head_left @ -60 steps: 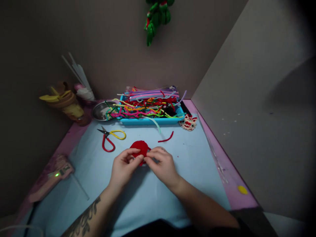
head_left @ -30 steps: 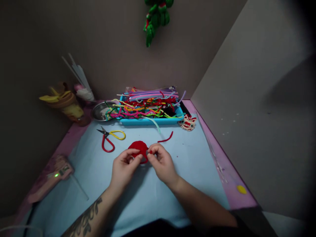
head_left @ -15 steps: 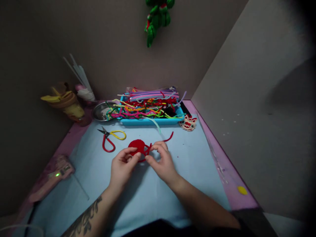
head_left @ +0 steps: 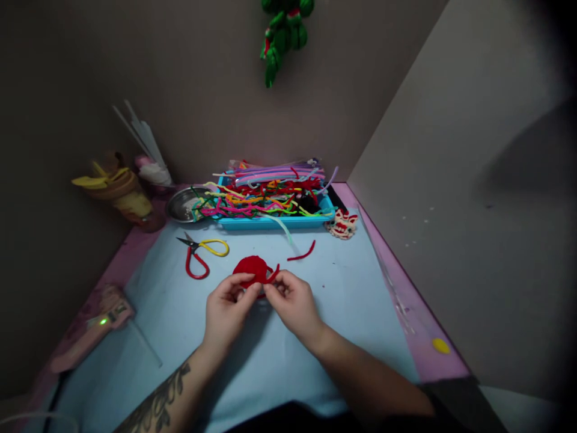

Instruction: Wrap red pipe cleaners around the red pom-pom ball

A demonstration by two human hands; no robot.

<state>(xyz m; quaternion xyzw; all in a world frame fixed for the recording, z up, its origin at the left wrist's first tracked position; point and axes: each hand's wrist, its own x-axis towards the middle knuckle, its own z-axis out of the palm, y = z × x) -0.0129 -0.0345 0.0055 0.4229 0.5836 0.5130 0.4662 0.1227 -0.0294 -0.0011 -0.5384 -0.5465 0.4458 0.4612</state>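
Note:
Between my hands is a round red disc [head_left: 250, 266] of coiled pipe cleaner, with a loose red end [head_left: 273, 275] sticking up at its right side. My left hand [head_left: 229, 307] pinches the lower edge of the disc between thumb and fingers. With thumb and fingertips, my right hand [head_left: 292, 300] grips the red pipe cleaner at the disc's right edge; the exact grip point is partly hidden. A separate short red pipe cleaner piece [head_left: 302, 252] lies on the light blue cloth [head_left: 360, 313] just beyond my right hand. Scissors [head_left: 197, 249] with one red and one yellow handle lie open to the left.
A blue tray [head_left: 274, 223] heaped with colourful pipe cleaners stands at the back, a metal bowl [head_left: 183, 205] on its left and a lion-like face piece [head_left: 342, 225] on its right. A pink glue gun [head_left: 97, 334] with a lit green light lies at left. Tweezers [head_left: 396, 297] lie at right.
My right hand has drawn in closer to the disc, and its fingers have curled in. The loop at the disc's right side looks smaller, and more of the loose red piece shows.

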